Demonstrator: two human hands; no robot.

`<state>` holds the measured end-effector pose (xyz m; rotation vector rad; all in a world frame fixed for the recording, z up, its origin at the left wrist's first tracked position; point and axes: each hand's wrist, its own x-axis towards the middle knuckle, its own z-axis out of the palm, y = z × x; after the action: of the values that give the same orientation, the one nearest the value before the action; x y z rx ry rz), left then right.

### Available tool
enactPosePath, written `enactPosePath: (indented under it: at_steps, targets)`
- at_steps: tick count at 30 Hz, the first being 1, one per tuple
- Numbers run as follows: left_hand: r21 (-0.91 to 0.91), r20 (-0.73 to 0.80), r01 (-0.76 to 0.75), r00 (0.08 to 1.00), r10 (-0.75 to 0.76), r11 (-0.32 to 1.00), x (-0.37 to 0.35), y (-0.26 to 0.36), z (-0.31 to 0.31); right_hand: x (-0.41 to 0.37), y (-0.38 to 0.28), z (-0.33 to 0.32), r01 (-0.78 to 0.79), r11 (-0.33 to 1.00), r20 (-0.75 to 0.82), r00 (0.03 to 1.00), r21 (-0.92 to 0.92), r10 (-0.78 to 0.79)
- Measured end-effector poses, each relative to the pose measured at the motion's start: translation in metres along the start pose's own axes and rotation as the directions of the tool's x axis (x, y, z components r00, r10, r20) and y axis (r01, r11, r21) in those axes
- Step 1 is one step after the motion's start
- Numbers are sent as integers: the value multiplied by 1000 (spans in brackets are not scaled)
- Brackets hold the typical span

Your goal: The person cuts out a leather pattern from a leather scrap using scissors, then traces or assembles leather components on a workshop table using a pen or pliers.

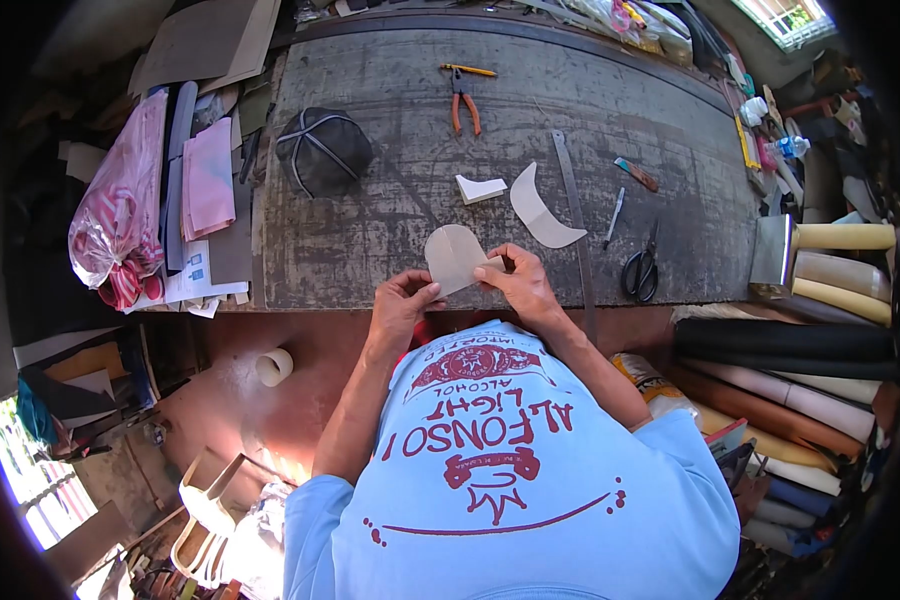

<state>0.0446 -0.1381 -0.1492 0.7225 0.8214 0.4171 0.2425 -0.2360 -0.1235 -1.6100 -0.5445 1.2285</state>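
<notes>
Seen from above, a person in a light blue printed T-shirt stood at the near edge of a worn grey worktable [390, 230]. Both hands were raised just over that edge. The left hand [400, 305] was closed narrowly, thumb against fingers, pinching the lower left edge of a tan round-topped flat piece [453, 258]. The right hand [520, 280] was closed in the same way, gripping the piece's right edge. The piece was held between the two hands, above the table's front edge and not resting on it. Just beyond it on the table lay a small white angular offcut [480, 188] and, beside that, a pale crescent-shaped flat piece [540, 212]. A long thin grey metal strip [573, 220] ran down the table just right of the crescent. Further right lay a slim white pen-like tool [615, 215], black-handled scissors [640, 270] and a small reddish-handled tool [636, 173]. Towards the far side sat a dark grey domed cap with pale seams [322, 150], orange-handled pliers [465, 105] and a yellow pencil [468, 70]. A pink plastic bag [120, 215] lay off the table's left end, and rolls of brown, cream and black sheet material [830, 340] were stacked at the right
</notes>
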Motion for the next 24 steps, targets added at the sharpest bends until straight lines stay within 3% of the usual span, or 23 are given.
enactPosePath:
  at_steps: [11, 24]
  targets:
    - [-76, 77, 117, 991, -111, 990, 5, 7, -9, 12, 2, 0, -49, 992, 9, 999, 119, 48]
    - [88, 41, 40, 998, -44, 995, 50, 36, -19, 57, -24, 2, -51, 997, 29, 998, 50, 50]
